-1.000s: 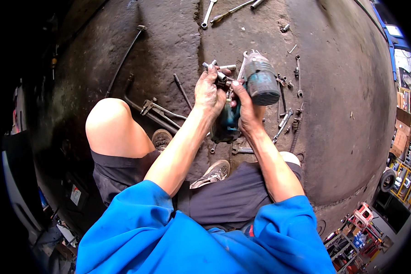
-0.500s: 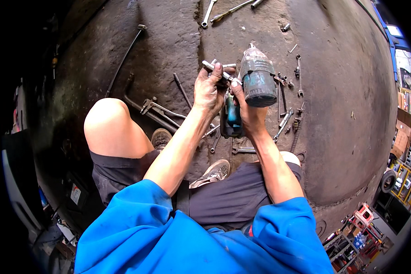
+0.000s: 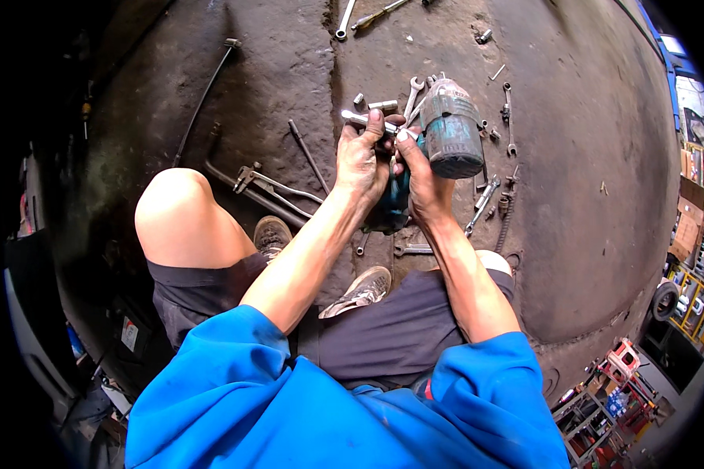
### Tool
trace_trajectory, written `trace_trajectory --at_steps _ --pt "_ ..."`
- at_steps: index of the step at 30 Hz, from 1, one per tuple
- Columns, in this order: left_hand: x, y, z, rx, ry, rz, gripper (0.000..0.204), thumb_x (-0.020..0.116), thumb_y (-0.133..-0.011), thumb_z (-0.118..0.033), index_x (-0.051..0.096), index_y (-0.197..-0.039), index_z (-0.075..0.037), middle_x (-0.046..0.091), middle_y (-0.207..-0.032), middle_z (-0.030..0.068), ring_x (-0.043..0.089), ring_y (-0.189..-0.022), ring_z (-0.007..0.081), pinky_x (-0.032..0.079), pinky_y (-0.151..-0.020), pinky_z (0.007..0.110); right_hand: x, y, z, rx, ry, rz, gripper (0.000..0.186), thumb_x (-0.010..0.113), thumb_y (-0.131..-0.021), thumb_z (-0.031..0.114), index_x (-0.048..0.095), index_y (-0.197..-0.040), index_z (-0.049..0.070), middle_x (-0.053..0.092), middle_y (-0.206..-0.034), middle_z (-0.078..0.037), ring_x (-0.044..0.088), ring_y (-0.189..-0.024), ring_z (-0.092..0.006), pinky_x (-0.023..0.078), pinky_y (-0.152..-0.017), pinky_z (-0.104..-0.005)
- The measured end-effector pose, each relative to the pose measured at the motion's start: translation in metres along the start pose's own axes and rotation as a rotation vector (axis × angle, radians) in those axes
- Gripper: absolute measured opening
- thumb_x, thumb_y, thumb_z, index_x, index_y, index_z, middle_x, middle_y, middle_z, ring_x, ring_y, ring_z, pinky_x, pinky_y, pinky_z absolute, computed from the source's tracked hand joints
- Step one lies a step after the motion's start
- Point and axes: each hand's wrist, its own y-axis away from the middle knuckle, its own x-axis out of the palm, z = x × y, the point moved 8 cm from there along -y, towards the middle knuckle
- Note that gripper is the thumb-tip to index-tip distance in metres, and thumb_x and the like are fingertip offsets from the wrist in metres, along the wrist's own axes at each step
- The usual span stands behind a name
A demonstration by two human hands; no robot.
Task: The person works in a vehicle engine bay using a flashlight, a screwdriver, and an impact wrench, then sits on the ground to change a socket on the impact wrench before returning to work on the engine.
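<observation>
A teal-and-black cordless impact wrench (image 3: 450, 131), scuffed and dirty, is held above the floor in front of my knees. My right hand (image 3: 429, 184) is closed round its grip, the thumb lying up along the inner side. Pinched between thumb and fingers of my left hand (image 3: 360, 162) is a silver socket extension (image 3: 357, 119), its free end pointing left. The extension's other end meets the right thumb near the tool; whether they are joined is hidden. Just beyond the hands, a combination wrench (image 3: 411, 95) and a short silver socket (image 3: 383, 105) lie on the floor.
On the stained concrete to the right lie a double-ended wrench (image 3: 509, 117), a ratchet (image 3: 485, 199) and a threaded rod (image 3: 504, 219). A metal bar with a lever (image 3: 262, 187) lies by my left foot. A rack of parts (image 3: 614, 399) stands far right.
The wrench's battery end has swung slightly left and its head slightly right. The extension lies flatter in the left hand. The combination wrench beyond the hands has come into view.
</observation>
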Motion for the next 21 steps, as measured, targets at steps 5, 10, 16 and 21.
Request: trace_trajectory --at_steps 5,10,16,21 --pt "0.004 0.0 0.0 -0.032 0.012 0.028 0.042 0.063 -0.09 -0.039 0.064 -0.101 0.002 0.056 -0.072 0.0039 0.051 -0.06 0.0128 0.044 -0.047 0.029 0.001 0.0 0.007 0.004 0.017 0.025 0.009 0.063 -0.091 0.009 0.061 -0.096 0.001 0.062 -0.081 -0.001 0.055 -0.064 -0.0073 0.043 -0.055 -0.0219" --pt "0.007 -0.001 -0.006 0.012 -0.101 -0.013 0.039 0.062 -0.092 -0.036 0.065 -0.098 0.003 0.062 -0.076 0.0065 0.051 -0.057 0.0121 0.043 -0.046 0.027 0.01 0.0 0.015 0.033 -0.019 0.051 0.015 0.064 -0.091 0.01 0.062 -0.102 0.0 0.062 -0.082 -0.001 0.055 -0.064 -0.0075 0.044 -0.055 -0.0208" --pt "0.011 0.002 -0.006 0.048 -0.117 -0.013 0.041 0.06 -0.094 -0.035 0.064 -0.104 0.005 0.061 -0.073 0.0033 0.049 -0.057 0.0094 0.043 -0.045 0.025 0.003 -0.008 0.009 0.037 0.012 0.053 0.018 0.064 -0.09 0.008 0.062 -0.105 0.001 0.063 -0.084 -0.003 0.058 -0.067 -0.0082 0.044 -0.052 -0.0194" --pt "-0.003 -0.019 -0.01 -0.083 0.282 0.015 0.049 0.058 -0.09 -0.051 0.055 -0.099 -0.002 0.061 -0.103 0.0173 0.06 -0.097 0.0313 0.052 -0.08 0.045 -0.004 -0.019 0.011 -0.005 -0.046 -0.019 0.02 0.069 -0.086 0.007 0.058 -0.102 0.002 0.059 -0.08 -0.001 0.054 -0.062 -0.0075 0.044 -0.05 -0.0197"
